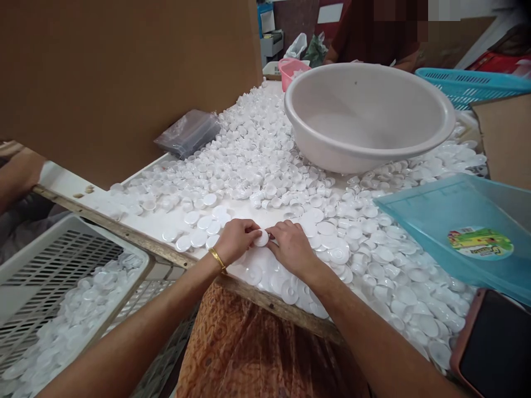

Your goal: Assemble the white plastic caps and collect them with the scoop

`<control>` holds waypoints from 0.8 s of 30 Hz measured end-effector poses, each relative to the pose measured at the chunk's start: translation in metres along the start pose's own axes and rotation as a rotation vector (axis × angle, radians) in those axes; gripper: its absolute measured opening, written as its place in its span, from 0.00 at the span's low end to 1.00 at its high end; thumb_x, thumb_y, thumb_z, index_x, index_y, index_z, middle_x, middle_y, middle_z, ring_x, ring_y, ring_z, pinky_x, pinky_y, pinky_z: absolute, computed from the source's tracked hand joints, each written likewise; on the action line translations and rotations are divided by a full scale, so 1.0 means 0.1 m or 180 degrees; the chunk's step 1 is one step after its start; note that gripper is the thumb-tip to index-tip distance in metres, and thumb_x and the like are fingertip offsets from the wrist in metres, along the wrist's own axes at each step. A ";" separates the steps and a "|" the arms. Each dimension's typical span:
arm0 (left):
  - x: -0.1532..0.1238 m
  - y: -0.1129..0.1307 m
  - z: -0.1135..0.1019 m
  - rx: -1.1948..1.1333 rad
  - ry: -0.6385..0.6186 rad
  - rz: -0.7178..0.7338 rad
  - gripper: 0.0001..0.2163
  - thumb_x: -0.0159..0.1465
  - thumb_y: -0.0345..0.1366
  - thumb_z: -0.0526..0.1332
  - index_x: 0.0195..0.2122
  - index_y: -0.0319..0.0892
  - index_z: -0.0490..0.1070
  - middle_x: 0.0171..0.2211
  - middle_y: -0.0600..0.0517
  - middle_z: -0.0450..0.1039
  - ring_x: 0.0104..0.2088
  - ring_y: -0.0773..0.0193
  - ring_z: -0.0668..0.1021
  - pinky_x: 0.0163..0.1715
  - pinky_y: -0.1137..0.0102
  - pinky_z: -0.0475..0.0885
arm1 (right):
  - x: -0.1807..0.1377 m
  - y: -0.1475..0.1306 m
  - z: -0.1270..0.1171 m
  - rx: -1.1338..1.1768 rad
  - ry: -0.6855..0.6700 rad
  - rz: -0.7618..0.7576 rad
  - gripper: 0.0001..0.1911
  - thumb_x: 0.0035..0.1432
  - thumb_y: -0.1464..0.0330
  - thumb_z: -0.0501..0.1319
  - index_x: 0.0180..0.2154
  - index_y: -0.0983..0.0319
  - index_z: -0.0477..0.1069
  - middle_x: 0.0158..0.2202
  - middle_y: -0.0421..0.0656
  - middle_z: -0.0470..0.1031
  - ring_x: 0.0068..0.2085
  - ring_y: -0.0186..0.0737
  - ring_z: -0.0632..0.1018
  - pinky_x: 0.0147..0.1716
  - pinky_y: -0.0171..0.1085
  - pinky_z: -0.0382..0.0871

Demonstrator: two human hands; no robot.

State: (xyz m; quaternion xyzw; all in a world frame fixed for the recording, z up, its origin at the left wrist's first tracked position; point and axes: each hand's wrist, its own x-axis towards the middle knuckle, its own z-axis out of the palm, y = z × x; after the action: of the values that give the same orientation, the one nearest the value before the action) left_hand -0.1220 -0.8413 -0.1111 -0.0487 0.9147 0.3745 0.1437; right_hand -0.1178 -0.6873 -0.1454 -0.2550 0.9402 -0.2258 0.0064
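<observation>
Pinching white disc (pixel 261 239) between left hand (pixel 235 242) fingers (gold bangle (pixel 217 259) that side); right hand (pixel 292 249) fingers pinching its edge; white pieces (pixel 257 152) around.

the left forearm (pixel 145 326) and right forearm (pixel 367 326) slant forward, angled toward each other; the left hand (pixel 236 241) and right hand (pixel 292 249) sit close together, fingers bent and fingertips pinched, backs mostly up.

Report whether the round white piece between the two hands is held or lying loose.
Held: the left hand pinches the round white piece, thumb at its edge; the right hand has fingertips close at its opposite side.
</observation>
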 end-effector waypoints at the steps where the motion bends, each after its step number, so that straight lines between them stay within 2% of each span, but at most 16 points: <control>1: 0.04 0.01 -0.01 -0.0173 -0.0134 -0.0123 0.06 0.55 0.33 0.58 0.26 0.38 0.72 0.15 0.56 0.67 0.17 0.70 0.68 0.19 0.76 0.62 | 0.00 0.00 0.00 -0.0021 -0.0003 -0.0004 0.09 0.58 0.64 0.56 0.39 0.59 0.71 0.35 0.43 0.72 0.40 0.42 0.68 0.38 0.39 0.55; 4: 0.11 0.02 0.00 -0.0444 -0.0362 -0.0252 0.05 0.54 0.32 0.58 0.24 0.37 0.70 0.14 0.56 0.65 0.15 0.71 0.67 0.16 0.76 0.62 | 0.01 0.00 0.01 -0.0057 0.0019 0.0028 0.10 0.58 0.63 0.55 0.38 0.60 0.71 0.34 0.44 0.72 0.40 0.43 0.68 0.37 0.39 0.56; 9: 0.10 0.00 0.06 -0.0354 -0.0407 -0.0158 0.06 0.57 0.34 0.56 0.24 0.40 0.66 0.13 0.58 0.63 0.14 0.71 0.65 0.17 0.76 0.60 | -0.03 -0.02 -0.04 0.0069 0.0272 0.0031 0.20 0.56 0.64 0.59 0.49 0.63 0.63 0.38 0.45 0.72 0.40 0.42 0.69 0.38 0.39 0.57; 11: 0.07 -0.02 0.09 -0.0006 -0.0265 0.0068 0.07 0.59 0.36 0.54 0.25 0.40 0.65 0.15 0.57 0.64 0.16 0.70 0.66 0.19 0.74 0.60 | -0.06 -0.03 -0.08 -0.0089 0.0363 -0.0203 0.15 0.57 0.66 0.58 0.46 0.63 0.65 0.39 0.45 0.72 0.40 0.41 0.68 0.39 0.39 0.57; 14: 0.04 -0.05 0.12 0.0688 -0.0029 0.0475 0.07 0.60 0.36 0.53 0.29 0.40 0.65 0.23 0.54 0.67 0.24 0.67 0.70 0.25 0.72 0.61 | -0.10 -0.05 -0.11 -0.0522 0.0418 -0.0626 0.06 0.59 0.71 0.54 0.36 0.62 0.69 0.35 0.43 0.71 0.39 0.40 0.68 0.40 0.41 0.56; 18: -0.02 -0.07 0.11 0.1603 0.0032 0.0811 0.08 0.64 0.35 0.49 0.39 0.41 0.65 0.34 0.50 0.67 0.32 0.63 0.70 0.31 0.69 0.63 | -0.14 -0.13 -0.11 -0.0929 0.0455 -0.0781 0.08 0.58 0.76 0.53 0.33 0.63 0.69 0.32 0.43 0.71 0.37 0.40 0.67 0.38 0.42 0.56; 21: -0.07 -0.06 0.10 0.2393 -0.0017 0.1051 0.11 0.65 0.37 0.46 0.43 0.42 0.64 0.36 0.48 0.65 0.33 0.59 0.69 0.33 0.65 0.63 | -0.18 -0.23 -0.07 -0.1036 0.0517 -0.0754 0.08 0.56 0.77 0.53 0.33 0.65 0.70 0.33 0.45 0.71 0.37 0.41 0.66 0.38 0.42 0.58; 24: -0.10 -0.06 0.11 0.2786 -0.0025 0.1206 0.12 0.66 0.38 0.44 0.43 0.44 0.64 0.36 0.47 0.64 0.36 0.57 0.69 0.36 0.62 0.61 | -0.20 -0.33 -0.02 -0.1124 0.0653 -0.0767 0.10 0.56 0.77 0.52 0.34 0.68 0.71 0.36 0.49 0.71 0.40 0.44 0.67 0.43 0.45 0.59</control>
State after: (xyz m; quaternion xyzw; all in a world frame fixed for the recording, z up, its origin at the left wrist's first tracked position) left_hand -0.1091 -0.8386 -0.1199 0.1855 0.9787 -0.0263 0.0833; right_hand -0.0848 -0.7019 -0.1319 -0.3382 0.9236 -0.0817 -0.1609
